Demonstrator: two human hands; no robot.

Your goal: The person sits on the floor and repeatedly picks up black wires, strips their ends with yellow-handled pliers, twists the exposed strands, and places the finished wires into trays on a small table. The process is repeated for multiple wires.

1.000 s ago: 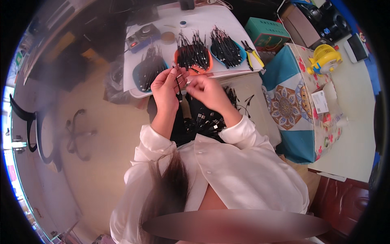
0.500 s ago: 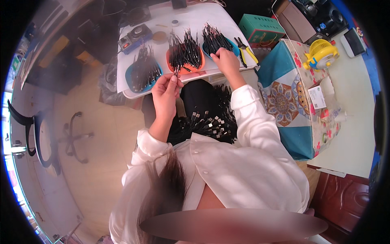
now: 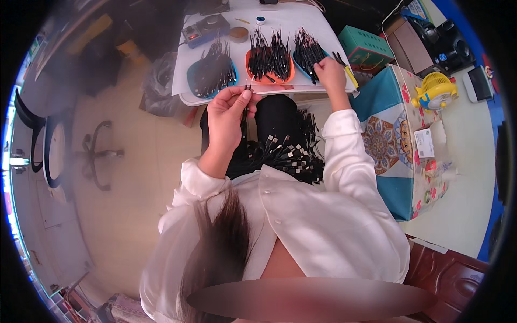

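Observation:
My left hand (image 3: 228, 112) is closed in a pinch on a thin black cable (image 3: 247, 87), its stripped tip pointing up just in front of the orange tray (image 3: 291, 72). That tray holds black wire pieces with bare ends. On its left is a blue tray (image 3: 194, 90) of similar pieces; on its right is another blue tray (image 3: 299, 69) heaped with them. My right hand (image 3: 330, 76) has its fingers curled together at this tray's right edge; whatever they hold is hidden. Across my lap lies a bundle of black cables (image 3: 291, 153) with metal plugs.
Yellow-handled cutters (image 3: 351, 78) lie right of my right hand, partly covered. Behind the trays stand a grey-blue device (image 3: 207, 29), a round tin (image 3: 238, 34) and a small spool (image 3: 260, 20). A yellow fan (image 3: 435, 90) sits on the right-hand table, near a green box (image 3: 366, 46).
The view has shifted, so the table appears further right. My right hand has moved right along the right blue tray, toward the cutters. The left hand keeps its pinch on the cable.

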